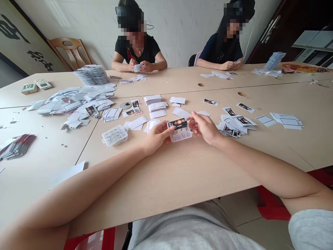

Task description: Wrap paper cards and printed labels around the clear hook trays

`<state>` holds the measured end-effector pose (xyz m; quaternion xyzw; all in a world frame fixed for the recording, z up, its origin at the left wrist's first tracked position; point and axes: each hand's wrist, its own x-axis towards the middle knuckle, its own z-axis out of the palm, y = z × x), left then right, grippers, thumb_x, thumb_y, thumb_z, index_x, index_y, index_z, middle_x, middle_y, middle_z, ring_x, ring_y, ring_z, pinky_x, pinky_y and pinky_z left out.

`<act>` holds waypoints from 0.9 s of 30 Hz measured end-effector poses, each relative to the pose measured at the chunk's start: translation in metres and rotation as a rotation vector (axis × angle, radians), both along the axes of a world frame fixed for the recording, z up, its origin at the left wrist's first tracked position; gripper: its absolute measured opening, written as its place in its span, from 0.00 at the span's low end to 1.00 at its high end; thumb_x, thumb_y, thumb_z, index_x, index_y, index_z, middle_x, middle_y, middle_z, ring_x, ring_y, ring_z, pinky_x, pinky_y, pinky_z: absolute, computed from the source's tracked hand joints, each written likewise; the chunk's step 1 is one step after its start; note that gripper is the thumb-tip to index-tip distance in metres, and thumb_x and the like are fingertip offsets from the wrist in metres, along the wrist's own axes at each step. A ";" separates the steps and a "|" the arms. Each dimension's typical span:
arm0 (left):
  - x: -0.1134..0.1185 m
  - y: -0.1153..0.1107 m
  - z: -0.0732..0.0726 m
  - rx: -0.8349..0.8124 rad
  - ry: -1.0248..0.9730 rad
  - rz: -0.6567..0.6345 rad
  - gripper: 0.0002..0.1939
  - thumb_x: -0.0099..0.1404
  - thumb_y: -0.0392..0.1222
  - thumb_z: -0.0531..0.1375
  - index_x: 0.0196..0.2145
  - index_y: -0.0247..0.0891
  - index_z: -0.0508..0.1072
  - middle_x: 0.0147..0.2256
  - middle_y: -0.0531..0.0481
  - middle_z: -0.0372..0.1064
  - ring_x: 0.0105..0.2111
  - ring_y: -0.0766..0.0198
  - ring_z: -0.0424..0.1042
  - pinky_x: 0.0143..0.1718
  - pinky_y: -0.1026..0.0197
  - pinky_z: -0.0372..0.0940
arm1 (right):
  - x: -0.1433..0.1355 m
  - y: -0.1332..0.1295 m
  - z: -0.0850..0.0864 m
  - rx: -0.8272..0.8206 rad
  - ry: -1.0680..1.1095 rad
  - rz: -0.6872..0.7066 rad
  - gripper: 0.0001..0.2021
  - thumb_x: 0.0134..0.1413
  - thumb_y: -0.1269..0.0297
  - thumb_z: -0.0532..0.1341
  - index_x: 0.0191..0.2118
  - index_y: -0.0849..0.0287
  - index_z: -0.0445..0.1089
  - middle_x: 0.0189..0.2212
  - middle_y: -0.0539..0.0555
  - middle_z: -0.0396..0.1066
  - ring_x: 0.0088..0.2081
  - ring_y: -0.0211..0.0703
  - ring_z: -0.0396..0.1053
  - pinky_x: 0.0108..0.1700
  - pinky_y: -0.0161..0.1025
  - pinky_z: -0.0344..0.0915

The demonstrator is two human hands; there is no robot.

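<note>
My left hand (156, 138) grips a small clear plastic box (180, 134) from its left side, thumb on top. The box is tilted toward me above the table. A black label with a bright orange-yellow print (178, 123) lies across its upper part, and small pieces inside show through the clear lower part. At the box's right edge is my right hand (206, 127), its fingers loosely bent and apart; a fingertip reaches the label's right end. Left of my hands, a clear lidded case (114, 135) of small pieces rests on the table.
White paper slips (156, 105) are stacked beyond my hands. Black printed labels (243, 121) lie to the right. A large paper heap (78, 100), packed stacks (91, 74) and a tape roll (126, 105) are at left. Two people (137, 52) sit across the table (166, 173).
</note>
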<state>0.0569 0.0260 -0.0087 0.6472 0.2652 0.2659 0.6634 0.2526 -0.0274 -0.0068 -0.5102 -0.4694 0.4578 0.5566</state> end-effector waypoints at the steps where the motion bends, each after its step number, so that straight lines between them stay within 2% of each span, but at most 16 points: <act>1: 0.000 -0.001 0.001 0.014 0.007 0.000 0.15 0.63 0.50 0.58 0.41 0.35 0.68 0.31 0.52 0.64 0.26 0.72 0.63 0.27 0.67 0.60 | -0.002 -0.002 0.002 -0.029 -0.032 0.089 0.22 0.54 0.44 0.55 0.32 0.60 0.69 0.21 0.49 0.64 0.17 0.30 0.53 0.17 0.33 0.47; 3: 0.001 -0.002 0.002 0.040 0.020 0.005 0.15 0.63 0.49 0.58 0.40 0.34 0.68 0.29 0.53 0.63 0.25 0.72 0.62 0.26 0.67 0.60 | -0.004 -0.005 0.005 -0.077 -0.095 0.244 0.22 0.54 0.43 0.56 0.28 0.61 0.69 0.18 0.48 0.61 0.17 0.30 0.51 0.18 0.33 0.45; 6: 0.002 -0.003 0.002 0.058 0.019 0.028 0.14 0.63 0.48 0.59 0.40 0.34 0.67 0.28 0.53 0.62 0.25 0.72 0.62 0.25 0.68 0.59 | -0.007 -0.009 0.005 -0.103 -0.121 0.323 0.21 0.53 0.45 0.58 0.28 0.61 0.67 0.17 0.46 0.59 0.17 0.29 0.51 0.19 0.32 0.45; 10: 0.002 -0.003 -0.001 0.092 -0.024 0.062 0.14 0.62 0.49 0.60 0.39 0.34 0.67 0.29 0.53 0.63 0.25 0.72 0.62 0.23 0.69 0.60 | -0.006 -0.012 0.005 -0.077 -0.169 0.322 0.21 0.55 0.45 0.56 0.26 0.61 0.65 0.16 0.46 0.60 0.16 0.28 0.53 0.17 0.31 0.46; 13: 0.002 -0.003 -0.002 0.125 -0.023 0.061 0.16 0.61 0.49 0.61 0.39 0.34 0.67 0.28 0.53 0.64 0.25 0.71 0.63 0.23 0.68 0.60 | -0.005 -0.013 0.006 -0.062 -0.237 0.340 0.18 0.51 0.49 0.61 0.27 0.62 0.66 0.17 0.47 0.63 0.16 0.29 0.57 0.17 0.31 0.50; 16: 0.001 -0.005 -0.002 0.129 0.001 0.021 0.17 0.60 0.50 0.61 0.40 0.34 0.67 0.28 0.53 0.64 0.24 0.71 0.63 0.22 0.68 0.60 | -0.006 -0.015 0.007 -0.064 -0.235 0.362 0.15 0.49 0.53 0.64 0.28 0.62 0.68 0.16 0.46 0.63 0.15 0.28 0.56 0.16 0.31 0.50; 21: 0.000 -0.006 0.000 0.108 0.005 -0.007 0.19 0.59 0.52 0.61 0.40 0.35 0.67 0.29 0.52 0.65 0.24 0.71 0.63 0.20 0.68 0.59 | -0.011 -0.019 0.008 -0.061 -0.218 0.340 0.12 0.52 0.56 0.61 0.28 0.61 0.67 0.14 0.45 0.61 0.15 0.29 0.55 0.16 0.30 0.49; 25: -0.001 -0.004 0.000 0.058 0.012 0.032 0.19 0.63 0.56 0.56 0.34 0.34 0.67 0.27 0.52 0.63 0.24 0.71 0.63 0.23 0.67 0.60 | -0.013 -0.021 0.008 -0.066 -0.253 0.342 0.15 0.51 0.54 0.62 0.25 0.62 0.67 0.14 0.46 0.62 0.14 0.29 0.57 0.15 0.29 0.51; 27: -0.001 -0.003 -0.001 0.039 0.019 0.048 0.20 0.63 0.56 0.55 0.30 0.34 0.66 0.25 0.53 0.61 0.24 0.71 0.62 0.25 0.66 0.61 | -0.013 -0.021 0.008 -0.109 -0.239 0.381 0.20 0.52 0.50 0.60 0.23 0.63 0.67 0.14 0.48 0.64 0.13 0.29 0.59 0.14 0.29 0.50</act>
